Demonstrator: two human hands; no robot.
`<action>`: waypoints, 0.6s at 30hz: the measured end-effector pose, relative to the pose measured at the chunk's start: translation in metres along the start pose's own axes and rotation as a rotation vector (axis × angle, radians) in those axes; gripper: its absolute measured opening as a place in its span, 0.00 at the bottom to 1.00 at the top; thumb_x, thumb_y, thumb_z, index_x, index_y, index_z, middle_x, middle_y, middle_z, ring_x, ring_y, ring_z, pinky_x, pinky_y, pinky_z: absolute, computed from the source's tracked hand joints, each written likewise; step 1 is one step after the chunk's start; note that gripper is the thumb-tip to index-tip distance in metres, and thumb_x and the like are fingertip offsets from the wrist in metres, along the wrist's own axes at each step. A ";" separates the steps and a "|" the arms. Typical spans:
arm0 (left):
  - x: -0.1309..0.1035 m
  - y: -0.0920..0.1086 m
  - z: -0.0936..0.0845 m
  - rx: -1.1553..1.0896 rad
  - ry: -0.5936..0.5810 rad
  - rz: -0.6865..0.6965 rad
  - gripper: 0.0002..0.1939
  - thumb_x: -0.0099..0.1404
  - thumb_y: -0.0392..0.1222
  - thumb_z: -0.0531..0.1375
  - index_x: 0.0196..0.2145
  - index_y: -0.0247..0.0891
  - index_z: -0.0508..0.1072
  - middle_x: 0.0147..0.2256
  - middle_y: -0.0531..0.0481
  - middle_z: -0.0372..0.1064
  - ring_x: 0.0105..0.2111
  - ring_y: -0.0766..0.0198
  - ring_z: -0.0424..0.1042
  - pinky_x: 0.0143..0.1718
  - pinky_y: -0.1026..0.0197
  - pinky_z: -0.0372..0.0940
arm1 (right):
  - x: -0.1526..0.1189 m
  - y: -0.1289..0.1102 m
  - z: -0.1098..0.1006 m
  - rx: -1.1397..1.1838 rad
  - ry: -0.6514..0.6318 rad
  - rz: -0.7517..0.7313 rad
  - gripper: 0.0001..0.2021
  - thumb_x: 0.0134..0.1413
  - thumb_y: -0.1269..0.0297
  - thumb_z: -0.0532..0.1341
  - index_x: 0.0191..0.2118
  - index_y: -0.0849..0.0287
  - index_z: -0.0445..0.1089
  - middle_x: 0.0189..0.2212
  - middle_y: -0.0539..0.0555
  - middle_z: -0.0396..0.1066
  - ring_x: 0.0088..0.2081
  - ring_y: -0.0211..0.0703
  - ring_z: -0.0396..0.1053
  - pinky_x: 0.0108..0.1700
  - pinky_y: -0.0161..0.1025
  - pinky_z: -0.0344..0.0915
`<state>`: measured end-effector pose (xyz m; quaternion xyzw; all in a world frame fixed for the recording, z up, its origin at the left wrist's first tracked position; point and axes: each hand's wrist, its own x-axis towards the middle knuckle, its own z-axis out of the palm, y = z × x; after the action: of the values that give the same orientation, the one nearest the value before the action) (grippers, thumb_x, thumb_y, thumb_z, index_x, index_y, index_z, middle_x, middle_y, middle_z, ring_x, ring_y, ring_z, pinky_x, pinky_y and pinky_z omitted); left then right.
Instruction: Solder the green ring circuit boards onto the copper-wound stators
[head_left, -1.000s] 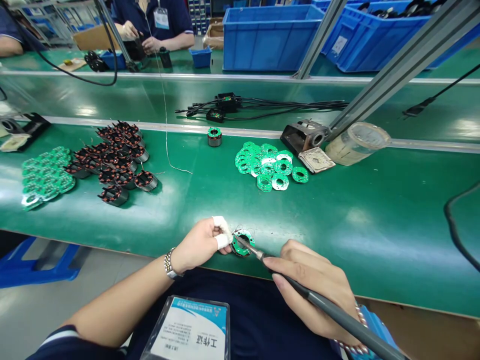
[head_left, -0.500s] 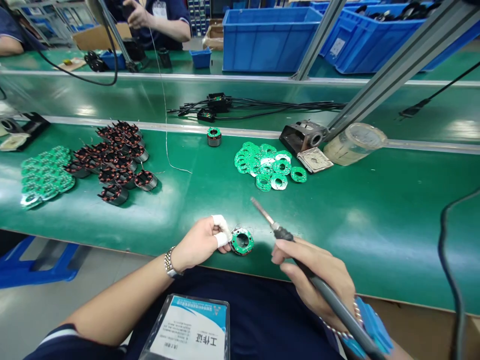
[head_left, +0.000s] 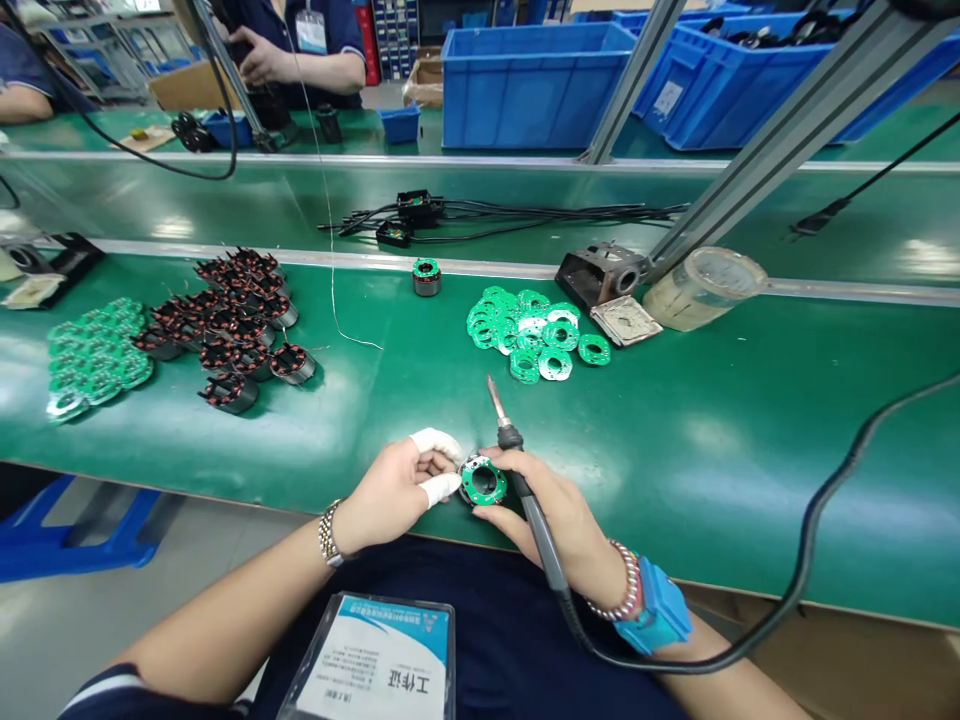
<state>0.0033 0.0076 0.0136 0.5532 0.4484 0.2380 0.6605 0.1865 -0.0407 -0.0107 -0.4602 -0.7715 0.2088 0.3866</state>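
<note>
A motor stator (head_left: 471,498) topped with a green ring-shaped circuit board (head_left: 493,490) is at the bench's front edge, between my hands. My left hand (head_left: 401,485), white covers on thumb and index finger, has its fingertips closed against the stator's left side. My right hand (head_left: 559,515) grips a soldering iron (head_left: 536,530), its bare tip pointing up and away over the bench. The thumb and index finger of that same hand reach round the stator's right side. Its underside is hidden.
Several wound stators (head_left: 229,390) and stacked green boards (head_left: 97,360) lie left. Loose ring boards (head_left: 555,363) lie ahead, near an iron stand (head_left: 604,275) and plastic tub (head_left: 705,290). Solder wire (head_left: 334,290) hangs down. The iron's cable (head_left: 806,530) loops right. A co-worker's hand (head_left: 262,58) is beyond.
My right hand has moved left with the soldering iron, and its thumb and index finger now meet the stator. The iron's tip has swung left and its cable has shifted. My left hand's grip has loosened slightly.
</note>
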 end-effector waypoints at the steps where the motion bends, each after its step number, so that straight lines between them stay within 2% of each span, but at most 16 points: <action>1: 0.000 0.000 -0.001 0.007 -0.009 0.012 0.08 0.52 0.35 0.60 0.32 0.36 0.65 0.24 0.55 0.64 0.24 0.70 0.65 0.29 0.65 0.62 | 0.000 0.000 0.000 0.000 -0.005 -0.002 0.16 0.52 0.66 0.59 0.47 0.57 0.58 0.40 0.58 0.70 0.40 0.46 0.71 0.41 0.41 0.71; 3: 0.000 0.000 -0.004 0.068 -0.027 0.058 0.07 0.54 0.36 0.58 0.33 0.36 0.64 0.24 0.55 0.63 0.24 0.70 0.65 0.29 0.65 0.63 | 0.000 0.000 0.000 0.003 -0.017 -0.001 0.16 0.53 0.67 0.59 0.47 0.57 0.58 0.40 0.58 0.70 0.41 0.46 0.71 0.41 0.41 0.71; 5: -0.002 -0.002 -0.008 0.227 -0.036 0.150 0.06 0.57 0.37 0.56 0.35 0.36 0.65 0.26 0.53 0.65 0.26 0.68 0.67 0.31 0.64 0.64 | 0.001 0.000 0.000 0.009 -0.021 0.001 0.16 0.53 0.67 0.59 0.47 0.57 0.58 0.40 0.58 0.70 0.40 0.45 0.71 0.40 0.41 0.71; 10: -0.008 -0.012 -0.015 0.838 0.023 0.534 0.10 0.61 0.40 0.55 0.40 0.38 0.69 0.36 0.45 0.71 0.37 0.60 0.69 0.40 0.57 0.65 | 0.001 0.000 0.002 0.022 -0.011 -0.001 0.16 0.52 0.67 0.59 0.47 0.57 0.58 0.40 0.58 0.70 0.40 0.46 0.71 0.40 0.42 0.71; 14: -0.011 -0.018 -0.015 1.060 0.074 0.703 0.13 0.65 0.35 0.48 0.39 0.36 0.70 0.34 0.43 0.71 0.34 0.61 0.68 0.36 0.59 0.65 | 0.000 0.001 0.002 0.023 -0.015 0.002 0.16 0.52 0.67 0.59 0.47 0.57 0.58 0.40 0.59 0.69 0.41 0.46 0.71 0.40 0.43 0.71; 18: -0.011 -0.018 -0.014 1.214 0.091 0.805 0.14 0.64 0.33 0.46 0.35 0.35 0.71 0.33 0.44 0.71 0.31 0.62 0.67 0.31 0.62 0.63 | 0.000 0.002 0.003 0.022 -0.016 -0.014 0.15 0.53 0.67 0.58 0.47 0.58 0.58 0.39 0.59 0.69 0.40 0.46 0.71 0.40 0.42 0.71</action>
<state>-0.0176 0.0011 0.0006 0.9336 0.2900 0.1947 0.0795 0.1857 -0.0398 -0.0144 -0.4487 -0.7755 0.2182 0.3869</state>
